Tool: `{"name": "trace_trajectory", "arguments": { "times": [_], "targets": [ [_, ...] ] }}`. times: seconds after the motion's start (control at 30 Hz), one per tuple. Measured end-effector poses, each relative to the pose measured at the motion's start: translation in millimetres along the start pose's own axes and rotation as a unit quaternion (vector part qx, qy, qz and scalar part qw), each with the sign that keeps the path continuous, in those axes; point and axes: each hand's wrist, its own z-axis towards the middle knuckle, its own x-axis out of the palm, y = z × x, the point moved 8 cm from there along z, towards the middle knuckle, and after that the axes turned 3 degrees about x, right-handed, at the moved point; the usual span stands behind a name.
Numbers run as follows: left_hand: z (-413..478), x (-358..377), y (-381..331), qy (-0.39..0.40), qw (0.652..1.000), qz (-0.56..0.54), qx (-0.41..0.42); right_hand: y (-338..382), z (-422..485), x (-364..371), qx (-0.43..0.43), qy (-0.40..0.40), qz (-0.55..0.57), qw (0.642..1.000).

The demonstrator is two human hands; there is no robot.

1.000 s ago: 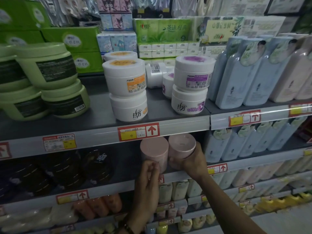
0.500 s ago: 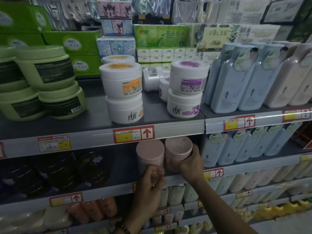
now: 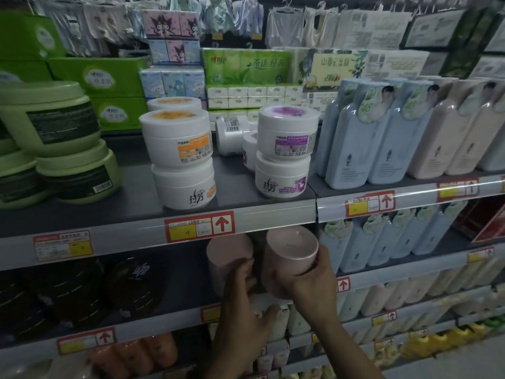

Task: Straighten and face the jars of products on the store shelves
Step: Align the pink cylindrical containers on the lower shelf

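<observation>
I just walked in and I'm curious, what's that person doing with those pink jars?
A person is tidying a shop shelf. The right hand grips the right pink jar, tipped toward us; the left hand holds the left pink jar beside it. Both are just below the stacked white jars.

Upper shelf (image 3: 259, 214), left to right: stacked tubs (image 3: 54, 138), two-jar stack (image 3: 180, 157), second two-jar stack (image 3: 285, 154), rows of bottles (image 3: 382, 138). A jar on its side (image 3: 229, 135) lies behind, between the two stacks, with tissue packs (image 3: 246, 77) farther back. On the shelf below, under the price tag (image 3: 199, 227), left jar (image 3: 226, 253) and right jar (image 3: 289, 255) sit side by side, left hand (image 3: 243, 305) holding the former's front, right hand (image 3: 314, 283) gripping the latter.
</observation>
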Motion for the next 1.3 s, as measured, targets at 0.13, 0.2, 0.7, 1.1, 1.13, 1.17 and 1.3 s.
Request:
{"name": "trace_trajectory", "arguments": {
  "times": [0.13, 0.2, 0.7, 1.1, 1.13, 1.17, 1.3],
  "targets": [
    [-2.1, 9.5, -21.9, -0.007, 0.989, 0.084, 0.118, -0.6, -8.4, -6.8, -0.005, 0.004, -0.006, 1.000],
    [-2.9, 16.4, -37.7, 0.008, 0.973, 0.143, 0.182, -0.2, -13.0, -11.0, -0.005, 0.001, -0.004, 1.000],
    [-2.2, 35.7, -47.6, -0.017, 0.959, 0.198, 0.201, 5.1, -24.3, -27.3, -0.013, 0.011, -0.106, 0.994],
    [-8.1, 44.9, -21.3, 0.006, 0.996, 0.087, 0.009, -2.6, -37.7, -43.9, -0.013, 0.040, -0.090, 0.995],
    [-7.8, 45.3, -20.3, 0.005, 0.997, 0.081, 0.003, -3.6, -39.0, -44.1, -0.014, 0.039, -0.088, 0.995],
    [-7.0, 45.4, -19.4, 0.001, 0.997, 0.075, -0.002, -6.1, -40.2, -44.3, -0.011, 0.042, -0.081, 0.996],
    [-3.6, 46.8, -16.6, 0.001, 0.998, -0.012, -0.053, -16.2, -47.5, -49.0, -0.015, 0.063, -0.060, 0.996]
  ]
}}
